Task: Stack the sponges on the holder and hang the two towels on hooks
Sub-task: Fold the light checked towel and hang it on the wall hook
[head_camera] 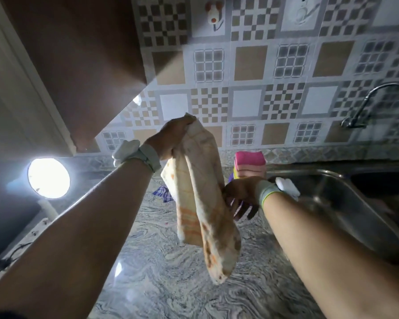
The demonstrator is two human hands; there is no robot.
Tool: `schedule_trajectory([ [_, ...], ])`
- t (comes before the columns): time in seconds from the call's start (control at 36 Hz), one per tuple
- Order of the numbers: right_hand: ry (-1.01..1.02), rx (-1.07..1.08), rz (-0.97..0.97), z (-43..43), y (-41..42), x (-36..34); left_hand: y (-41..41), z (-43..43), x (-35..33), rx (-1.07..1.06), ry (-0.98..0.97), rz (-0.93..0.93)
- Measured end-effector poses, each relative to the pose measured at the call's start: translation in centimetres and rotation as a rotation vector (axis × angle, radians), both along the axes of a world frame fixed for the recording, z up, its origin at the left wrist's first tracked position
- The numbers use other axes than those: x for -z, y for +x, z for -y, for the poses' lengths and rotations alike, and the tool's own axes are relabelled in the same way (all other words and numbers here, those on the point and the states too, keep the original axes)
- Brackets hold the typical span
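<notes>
My left hand [171, 139] is raised and grips the top of a cream towel with orange stripes [205, 203], which hangs down over the counter. My right hand [240, 196] is at the towel's right edge, fingers pointing down and loosely spread; whether it touches the cloth I cannot tell. A blue checked towel [162, 193] lies on the counter behind, mostly hidden. Pink and peach sponges [250, 164] are stacked beside the sink, their holder hidden. Two animal-shaped hooks [214, 16] [303, 10] sit high on the tiled wall.
A steel sink [346, 203] with a curved tap [364, 107] is on the right. A brown cabinet [78, 65] overhangs at the upper left. A bright round lamp [48, 178] glares at the left. The marbled counter [171, 284] spreads below.
</notes>
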State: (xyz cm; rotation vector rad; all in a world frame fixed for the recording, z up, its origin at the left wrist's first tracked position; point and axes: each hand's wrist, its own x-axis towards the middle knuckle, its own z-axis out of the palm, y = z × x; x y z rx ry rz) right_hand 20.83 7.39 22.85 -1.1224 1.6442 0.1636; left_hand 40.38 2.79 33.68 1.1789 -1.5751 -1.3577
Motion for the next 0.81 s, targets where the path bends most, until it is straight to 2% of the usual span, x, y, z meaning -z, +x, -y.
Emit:
schedule_trajectory([
  [0.14, -0.066, 0.238, 0.179, 0.4, -0.3, 3.2, -0.3, 0.2, -0.2, 0.023, 0.044, -0.174],
  [0.28, -0.235, 0.483, 0.565, 0.9, 0.4, 3.1, -0.9, -0.3, -1.3, -0.005, 0.062, -0.272],
  [0.42, -0.301, 0.595, 0.688, 1.3, 1.5, 2.0, -0.8, 0.0, -2.1, -0.004, 0.079, -0.329],
  [0.67, -0.409, 0.752, 1.033, 2.6, 3.0, 2.4, 0.0, 1.4, -2.6, -0.042, 0.047, -0.392],
  [0.81, -0.426, 0.786, 1.018, 1.7, 2.1, 1.5, 1.6, 2.6, -1.3, -0.148, 0.069, -0.413],
])
